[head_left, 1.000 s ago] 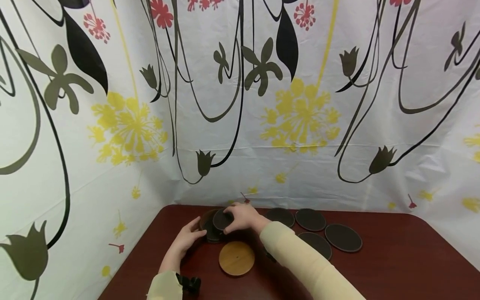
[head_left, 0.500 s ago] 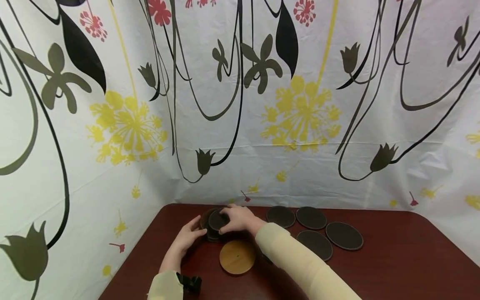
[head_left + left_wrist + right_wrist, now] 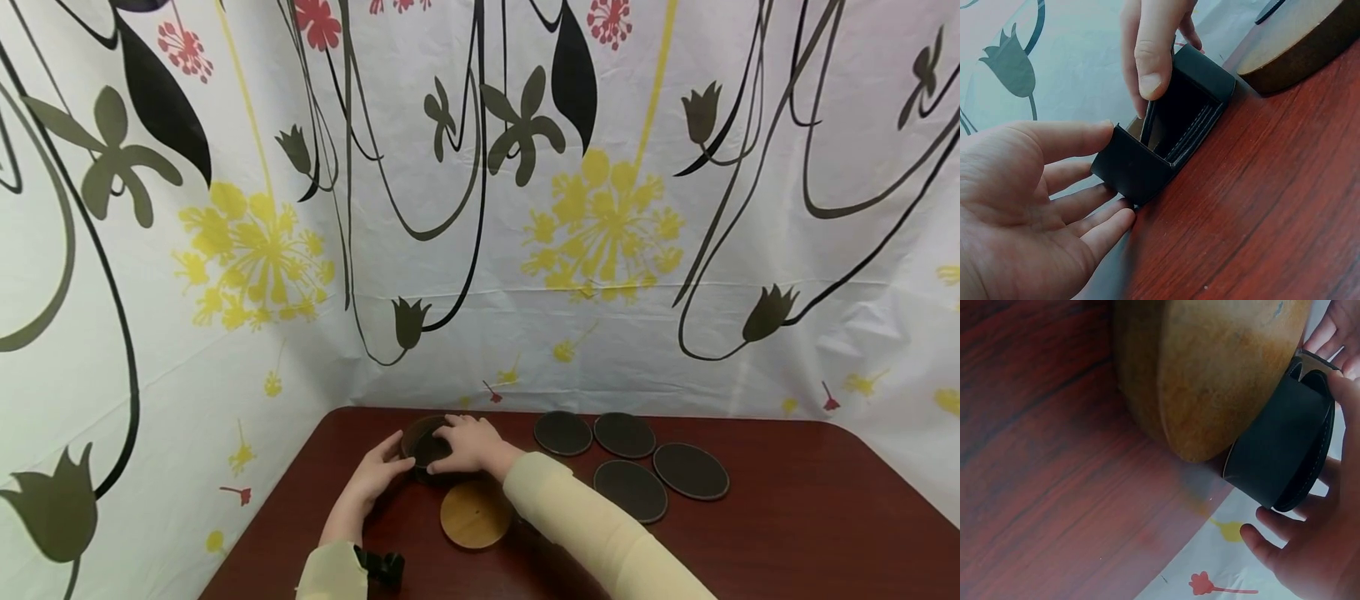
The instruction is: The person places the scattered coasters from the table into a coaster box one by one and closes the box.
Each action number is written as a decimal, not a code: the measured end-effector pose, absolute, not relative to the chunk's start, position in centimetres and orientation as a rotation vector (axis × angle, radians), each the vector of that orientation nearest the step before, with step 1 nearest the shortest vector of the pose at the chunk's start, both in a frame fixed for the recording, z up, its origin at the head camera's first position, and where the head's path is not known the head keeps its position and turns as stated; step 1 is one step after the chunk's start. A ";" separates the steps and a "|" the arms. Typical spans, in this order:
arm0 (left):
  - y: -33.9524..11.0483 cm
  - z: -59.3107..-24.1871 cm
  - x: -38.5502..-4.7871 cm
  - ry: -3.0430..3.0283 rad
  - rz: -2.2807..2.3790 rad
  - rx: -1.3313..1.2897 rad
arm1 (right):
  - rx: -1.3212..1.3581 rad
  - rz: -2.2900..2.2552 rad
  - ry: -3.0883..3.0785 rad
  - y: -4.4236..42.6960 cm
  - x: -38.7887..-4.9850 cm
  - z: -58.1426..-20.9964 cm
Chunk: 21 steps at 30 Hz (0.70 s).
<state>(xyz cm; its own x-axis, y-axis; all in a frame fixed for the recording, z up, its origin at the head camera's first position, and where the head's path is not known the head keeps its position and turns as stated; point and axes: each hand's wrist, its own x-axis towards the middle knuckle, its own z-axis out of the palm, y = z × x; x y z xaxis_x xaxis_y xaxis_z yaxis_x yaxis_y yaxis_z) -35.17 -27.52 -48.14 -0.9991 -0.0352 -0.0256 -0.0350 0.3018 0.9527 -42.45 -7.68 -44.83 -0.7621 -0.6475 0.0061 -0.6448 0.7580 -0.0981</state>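
A dark round holder (image 3: 409,437) with black walls (image 3: 1129,165) stands at the table's back left. My left hand (image 3: 371,477) grips its left side, thumb and fingertips against the outer wall (image 3: 1110,172). With my right hand (image 3: 472,446) I pinch a dark disc (image 3: 429,448) over the holder; in the left wrist view this disc (image 3: 1148,122) stands tilted in the opening. Stitched edges of other dark pieces (image 3: 1194,131) show inside. The right wrist view shows the holder (image 3: 1275,437) with my right fingers around its far side; the disc's lower part is partly hidden.
A thick light wooden disc (image 3: 475,517) lies just in front of the holder. Several dark discs (image 3: 630,490) lie flat to the right of my right forearm. A patterned cloth (image 3: 465,358) hangs behind and left of the red-brown table (image 3: 795,517).
My right hand has moved left and slightly down with the dark disc, which now sits lower over the holder and is more covered by the hand. The left hand has stayed in place.
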 end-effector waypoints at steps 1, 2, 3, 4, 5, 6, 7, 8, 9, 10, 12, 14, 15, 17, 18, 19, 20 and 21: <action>-27.5 -48.1 -35.2 -2.534 -1.855 0.068 | -1.068 -0.146 2.919 -7.7 -42.4 -44.8; -27.5 -48.1 -35.2 -2.533 -1.858 0.070 | -1.064 -0.146 2.917 -7.7 -42.4 -44.8; -27.5 -48.1 -35.2 -2.532 -1.860 0.070 | -1.056 -0.142 2.914 -7.8 -42.3 -44.7; -27.5 -48.2 -35.2 -2.529 -1.862 0.068 | -1.048 -0.133 2.912 -7.8 -42.2 -44.7; -27.5 -48.2 -35.3 -2.527 -1.864 0.067 | -1.039 -0.121 2.911 -7.9 -42.1 -44.7; -27.5 -48.2 -35.3 -2.523 -1.868 0.066 | -1.027 -0.107 2.911 -7.9 -42.1 -44.7; -27.4 -48.2 -35.3 -2.521 -1.871 0.063 | -1.015 -0.092 2.911 -8.0 -42.0 -44.7; -27.4 -48.2 -35.3 -2.519 -1.870 0.062 | -1.001 -0.077 2.910 -8.0 -41.9 -44.7; -27.3 -48.2 -35.3 -2.520 -1.866 0.060 | -0.990 -0.064 2.909 -8.0 -41.8 -44.8; -27.2 -48.2 -35.4 -2.523 -1.861 0.060 | -0.982 -0.056 2.908 -8.0 -41.8 -44.8; -27.1 -48.2 -35.4 -2.527 -1.853 0.059 | -0.974 -0.064 2.902 -7.8 -41.7 -44.8; -27.1 -48.2 -35.4 -2.534 -1.846 0.054 | -0.977 -0.088 2.890 -7.5 -41.7 -44.6; -27.1 -48.2 -35.4 -2.536 -1.847 0.050 | -0.983 -0.102 2.885 -7.3 -41.7 -44.6; -27.2 -48.2 -35.4 -2.535 -1.849 0.049 | -0.997 -0.138 2.875 -6.9 -41.6 -44.3; -27.2 -48.2 -35.3 -2.533 -1.854 0.050 | -1.007 -0.162 2.868 -6.7 -41.6 -44.1; -27.4 -48.2 -35.3 -2.532 -1.855 0.050 | -1.018 -0.178 2.862 -6.4 -41.5 -43.8; -27.5 -48.2 -35.2 -2.530 -1.856 0.053 | -1.030 -0.198 2.855 -6.1 -41.4 -43.6; -27.6 -48.2 -35.2 -2.530 -1.856 0.057 | -1.044 -0.217 2.848 -5.7 -41.3 -43.3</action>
<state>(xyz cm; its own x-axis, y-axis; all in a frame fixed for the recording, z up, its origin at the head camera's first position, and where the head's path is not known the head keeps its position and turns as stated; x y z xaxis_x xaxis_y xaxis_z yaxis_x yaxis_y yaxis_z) -35.18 -27.64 -48.20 -0.9993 -0.0312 -0.0186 -0.0271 0.3000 0.9535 -41.30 -5.69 -43.31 -0.7599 -0.6485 -0.0452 -0.6342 0.7548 -0.1676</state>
